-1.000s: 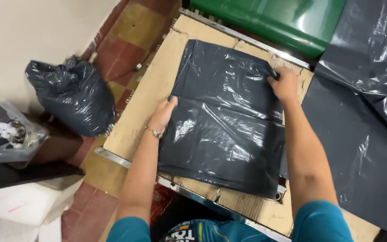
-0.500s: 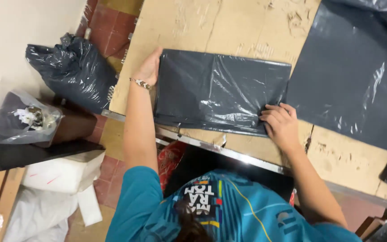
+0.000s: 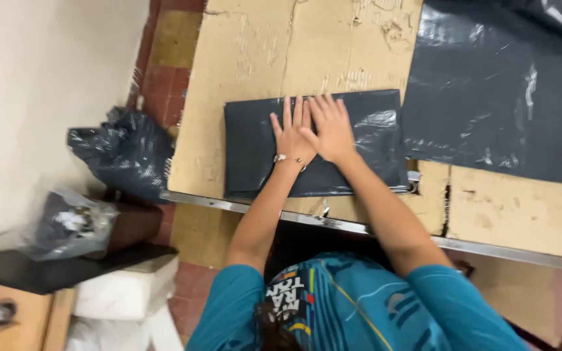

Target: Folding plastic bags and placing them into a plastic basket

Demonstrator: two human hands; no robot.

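Note:
A folded dark grey plastic bag (image 3: pixel 372 140) lies as a flat rectangle on the cardboard-covered table (image 3: pixel 261 58), near its front edge. My left hand (image 3: pixel 289 133) presses flat on the middle of the bag, fingers spread, a thin bracelet at the wrist. My right hand (image 3: pixel 330 127) lies flat beside it, partly overlapping it, palm down on the same bag. Neither hand grips anything.
A stack of flat dark plastic sheets (image 3: pixel 495 97) covers the table's right side. A full black rubbish bag (image 3: pixel 121 153) sits on the tiled floor at the left. A clear bag (image 3: pixel 66 224) rests on a dark shelf (image 3: pixel 60 270) lower left, above white blocks (image 3: pixel 125 296).
The bag has been folded from a large sheet into a smaller rectangle. Both hands moved from its outer edges to its middle and now press down side by side.

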